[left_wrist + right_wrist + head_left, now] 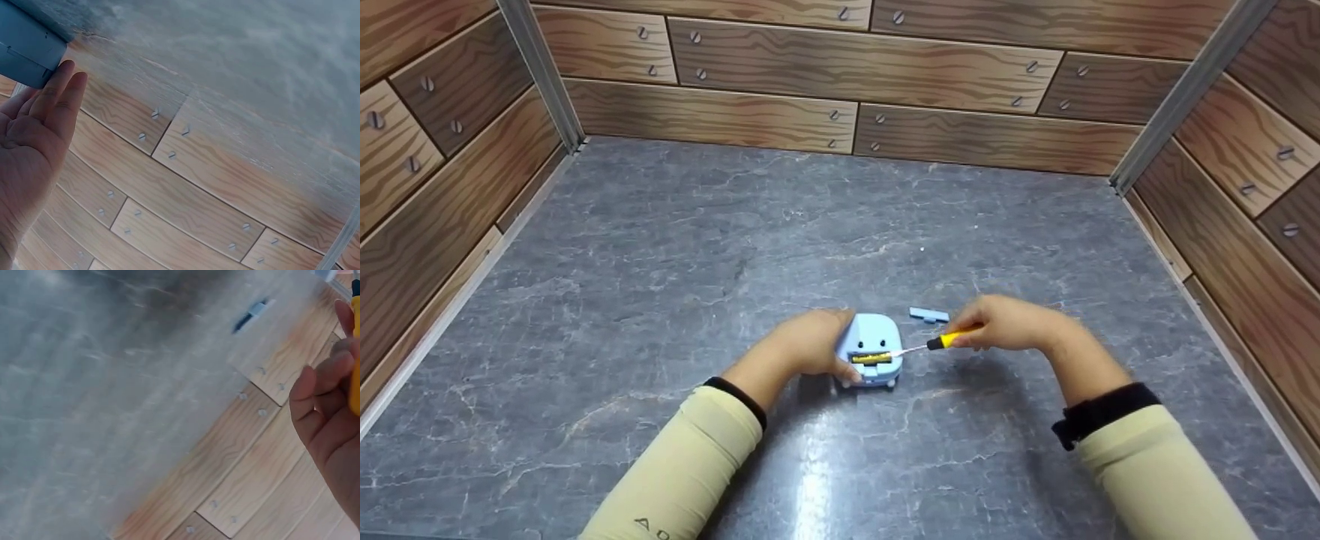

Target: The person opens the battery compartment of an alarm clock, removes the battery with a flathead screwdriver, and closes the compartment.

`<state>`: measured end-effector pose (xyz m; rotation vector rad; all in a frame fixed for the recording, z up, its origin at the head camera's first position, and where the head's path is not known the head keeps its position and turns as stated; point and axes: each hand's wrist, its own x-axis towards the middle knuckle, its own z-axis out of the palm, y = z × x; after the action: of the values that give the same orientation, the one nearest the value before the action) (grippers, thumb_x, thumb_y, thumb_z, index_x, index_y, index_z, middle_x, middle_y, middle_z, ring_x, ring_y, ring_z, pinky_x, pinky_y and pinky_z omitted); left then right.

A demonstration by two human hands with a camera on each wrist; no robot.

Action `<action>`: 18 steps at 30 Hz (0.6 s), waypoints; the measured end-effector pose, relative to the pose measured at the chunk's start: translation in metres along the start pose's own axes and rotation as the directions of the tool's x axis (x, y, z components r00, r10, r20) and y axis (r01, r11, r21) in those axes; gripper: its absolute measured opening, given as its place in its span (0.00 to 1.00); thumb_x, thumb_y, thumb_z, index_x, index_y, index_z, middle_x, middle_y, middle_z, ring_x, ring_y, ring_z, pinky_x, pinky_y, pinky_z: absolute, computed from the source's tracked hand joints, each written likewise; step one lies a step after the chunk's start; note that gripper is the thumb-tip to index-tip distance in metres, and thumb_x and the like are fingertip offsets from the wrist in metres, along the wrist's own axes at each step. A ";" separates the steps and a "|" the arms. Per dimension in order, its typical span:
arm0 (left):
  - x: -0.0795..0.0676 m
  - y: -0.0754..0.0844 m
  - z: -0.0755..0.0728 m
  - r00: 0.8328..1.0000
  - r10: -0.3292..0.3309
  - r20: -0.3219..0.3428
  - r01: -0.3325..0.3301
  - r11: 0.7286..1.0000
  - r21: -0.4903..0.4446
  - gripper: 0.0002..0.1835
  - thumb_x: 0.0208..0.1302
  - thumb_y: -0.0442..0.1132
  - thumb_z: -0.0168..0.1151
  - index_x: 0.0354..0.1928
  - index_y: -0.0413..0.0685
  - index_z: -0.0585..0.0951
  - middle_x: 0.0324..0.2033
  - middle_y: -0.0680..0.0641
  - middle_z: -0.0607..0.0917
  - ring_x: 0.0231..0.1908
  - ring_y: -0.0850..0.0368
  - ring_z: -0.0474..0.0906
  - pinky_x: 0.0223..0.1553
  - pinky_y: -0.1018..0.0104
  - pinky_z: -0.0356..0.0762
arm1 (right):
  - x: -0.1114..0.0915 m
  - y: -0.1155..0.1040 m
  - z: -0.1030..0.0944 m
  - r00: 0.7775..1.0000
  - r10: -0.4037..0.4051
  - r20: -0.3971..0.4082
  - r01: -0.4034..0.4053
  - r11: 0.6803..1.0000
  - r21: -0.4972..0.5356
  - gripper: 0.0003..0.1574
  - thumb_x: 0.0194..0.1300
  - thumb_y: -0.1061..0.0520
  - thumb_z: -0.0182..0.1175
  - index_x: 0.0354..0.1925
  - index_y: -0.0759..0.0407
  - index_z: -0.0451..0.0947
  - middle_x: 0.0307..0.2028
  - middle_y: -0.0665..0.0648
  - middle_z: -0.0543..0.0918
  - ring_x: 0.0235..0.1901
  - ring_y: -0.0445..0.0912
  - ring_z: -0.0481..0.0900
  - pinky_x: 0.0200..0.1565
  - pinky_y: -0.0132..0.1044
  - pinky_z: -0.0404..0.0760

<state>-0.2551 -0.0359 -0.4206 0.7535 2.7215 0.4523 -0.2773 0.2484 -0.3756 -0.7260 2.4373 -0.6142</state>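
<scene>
A small light-blue device with rounded corners, two dark dots and little feet stands on the grey surface. My left hand grips it from the left, thumb at its lower front edge and fingers along its far side. In the left wrist view the device lies against the fingertips. A yellow and black battery sits in an open slot in it. My right hand holds a screwdriver by its yellow handle, the tip pointing left at the battery's right end.
Behind the screwdriver lies a slim light-blue cover on the marbled grey table. Wood-patterned walls enclose the back and both sides, with grey metal posts at the rear corners.
</scene>
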 end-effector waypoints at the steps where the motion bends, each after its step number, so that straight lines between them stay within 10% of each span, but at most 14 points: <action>1: 0.000 0.000 0.000 1.000 0.001 0.001 -0.001 1.000 0.001 0.55 0.42 0.60 0.69 0.67 0.37 0.57 0.62 0.39 0.67 0.62 0.47 0.63 0.64 0.59 0.57 | 0.001 0.004 0.002 1.000 -0.007 0.003 0.007 1.000 0.001 0.12 0.60 0.53 0.60 0.40 0.55 0.84 0.30 0.54 0.81 0.28 0.41 0.73 0.31 0.34 0.75; 18: -0.001 0.000 0.000 1.000 -0.001 -0.001 0.001 1.000 0.002 0.54 0.43 0.60 0.68 0.67 0.38 0.57 0.63 0.40 0.65 0.63 0.47 0.61 0.65 0.59 0.56 | 0.011 0.021 0.020 0.994 0.062 0.088 -0.060 0.998 -0.028 0.13 0.60 0.53 0.59 0.43 0.54 0.83 0.32 0.47 0.80 0.28 0.40 0.69 0.33 0.32 0.71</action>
<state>-0.2547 -0.0366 -0.4204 0.7524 2.7238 0.4506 -0.2811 0.2522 -0.4065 -0.6721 2.3797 -0.5178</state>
